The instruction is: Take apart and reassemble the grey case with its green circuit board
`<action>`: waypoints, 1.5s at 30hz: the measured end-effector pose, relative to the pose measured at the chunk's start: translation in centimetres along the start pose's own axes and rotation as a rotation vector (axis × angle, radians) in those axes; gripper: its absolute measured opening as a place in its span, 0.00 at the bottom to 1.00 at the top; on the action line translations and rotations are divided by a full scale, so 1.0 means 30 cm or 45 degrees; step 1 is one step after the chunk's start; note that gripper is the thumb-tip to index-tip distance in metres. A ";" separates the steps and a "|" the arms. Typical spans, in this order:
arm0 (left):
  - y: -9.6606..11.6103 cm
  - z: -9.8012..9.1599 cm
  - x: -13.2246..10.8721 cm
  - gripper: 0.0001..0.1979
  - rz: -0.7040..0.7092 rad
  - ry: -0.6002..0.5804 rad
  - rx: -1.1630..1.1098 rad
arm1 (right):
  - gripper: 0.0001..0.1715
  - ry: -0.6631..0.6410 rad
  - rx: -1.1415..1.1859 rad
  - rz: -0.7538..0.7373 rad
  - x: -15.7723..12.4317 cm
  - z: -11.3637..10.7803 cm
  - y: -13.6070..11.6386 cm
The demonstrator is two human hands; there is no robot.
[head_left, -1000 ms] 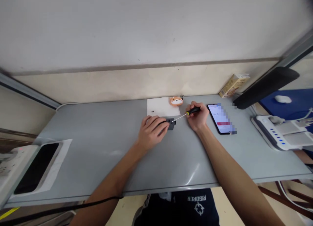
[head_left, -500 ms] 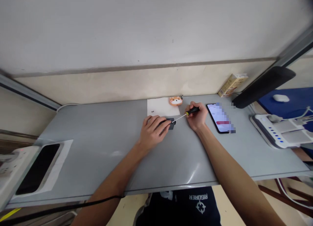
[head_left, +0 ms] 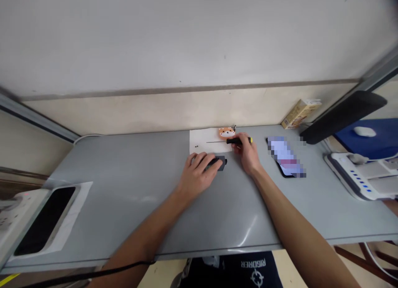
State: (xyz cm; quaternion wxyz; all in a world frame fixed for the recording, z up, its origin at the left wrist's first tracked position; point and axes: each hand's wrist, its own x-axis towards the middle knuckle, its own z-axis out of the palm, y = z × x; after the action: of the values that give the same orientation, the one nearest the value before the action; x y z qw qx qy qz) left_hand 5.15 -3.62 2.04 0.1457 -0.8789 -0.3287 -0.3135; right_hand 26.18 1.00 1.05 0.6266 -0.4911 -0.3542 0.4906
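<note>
My left hand (head_left: pixel 200 173) is closed over a small dark grey device (head_left: pixel 221 163) on the grey table, its fingers wrapped over the top. My right hand (head_left: pixel 246 153) grips a screwdriver (head_left: pixel 239 141) with a black and yellow handle. The thin shaft points left over a white paper sheet (head_left: pixel 207 136), apart from the device. Two tiny dark pieces (head_left: pixel 196 146) lie on the sheet's left part. An orange and white animal-faced case (head_left: pixel 226 133) rests at the sheet's right end, just behind my right fingers.
At right are a phone (head_left: pixel 287 157), a carton (head_left: pixel 301 113), a black cylindrical object (head_left: pixel 345 115) and a white power strip (head_left: pixel 351 176). Another phone (head_left: pixel 46 219) lies on paper at the left. The wall runs behind the grey table (head_left: pixel 124 163).
The screwdriver tip has come off the device and its shaft now lies over the paper, roughly level. My right hand has turned it. My left hand stays on the device.
</note>
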 end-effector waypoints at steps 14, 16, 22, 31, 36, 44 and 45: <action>-0.134 -0.039 -0.056 0.16 -0.372 0.029 -0.835 | 0.24 -0.324 -0.472 -0.076 -0.048 0.060 0.007; -0.145 -0.020 -0.064 0.11 -0.457 0.032 -0.923 | 0.25 -0.314 -0.439 -0.064 -0.045 0.056 0.008; -0.130 0.022 -0.065 0.06 -0.690 -0.029 -1.134 | 0.24 -0.115 -0.137 0.004 -0.010 0.011 0.008; -0.120 0.027 -0.061 0.07 -0.756 -0.296 -0.963 | 0.25 -0.021 -0.049 0.067 0.007 -0.025 -0.002; -0.121 -0.025 -0.048 0.17 -0.613 -0.419 -0.979 | 0.25 -0.012 -0.054 0.085 0.006 -0.023 -0.001; -0.118 -0.074 -0.034 0.34 -0.645 -0.599 -1.014 | 0.16 0.063 0.103 0.107 0.015 -0.021 -0.020; -0.121 -0.071 -0.034 0.34 -0.709 -0.599 -1.040 | 0.14 0.080 0.165 0.117 0.015 -0.021 -0.026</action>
State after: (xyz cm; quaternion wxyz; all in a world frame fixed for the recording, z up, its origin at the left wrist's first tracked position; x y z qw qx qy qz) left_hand 1.15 -2.42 3.20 -0.3736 -0.7901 -0.4241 -0.2372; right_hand 27.08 1.23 1.60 0.6448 -0.4804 -0.2789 0.5251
